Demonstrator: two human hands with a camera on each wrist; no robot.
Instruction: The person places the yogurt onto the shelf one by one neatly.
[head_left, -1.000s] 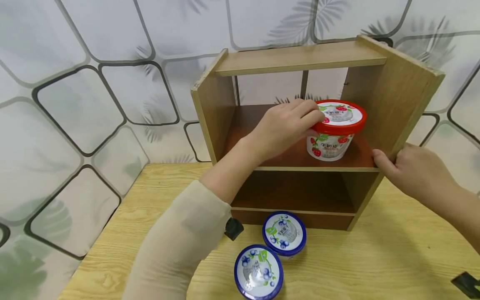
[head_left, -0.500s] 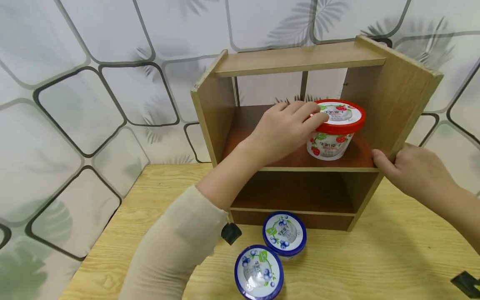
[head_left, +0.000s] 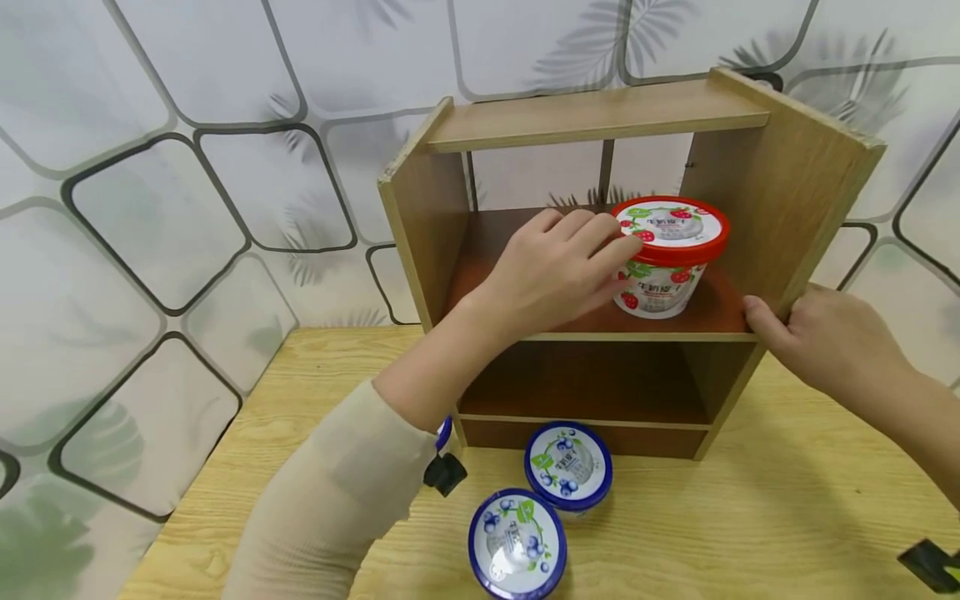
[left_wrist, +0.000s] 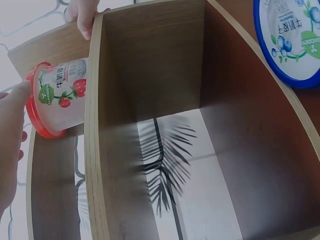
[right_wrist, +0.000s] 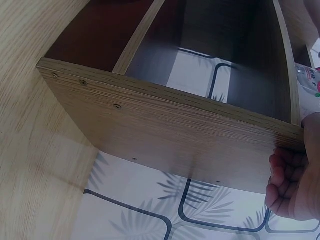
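Note:
A tub with a red lid and strawberry print (head_left: 663, 292) stands upright on the upper board of a small wooden shelf unit (head_left: 607, 337), near its right wall. My left hand (head_left: 555, 271) is at the tub's left side, its fingers loosely bent and no longer over the lid in the head view. In the left wrist view the thumb of my left hand (left_wrist: 10, 135) overlaps the red rim. My right hand (head_left: 840, 342) grips the front edge of the unit's right side panel (right_wrist: 190, 135), thumb inside and fingers curled against the outer face.
Two blue-lidded blueberry tubs (head_left: 568, 467) (head_left: 517, 546) stand on the wooden table (head_left: 795, 517) before the unit. Part of another blue lid (head_left: 444, 433) shows behind my left sleeve. A patterned wall covering (head_left: 225, 67) rises behind the unit.
My left hand has drawn back slightly to the left from the tub, uncovering more of the red lid. The tub stays on the board, and my right hand keeps its place.

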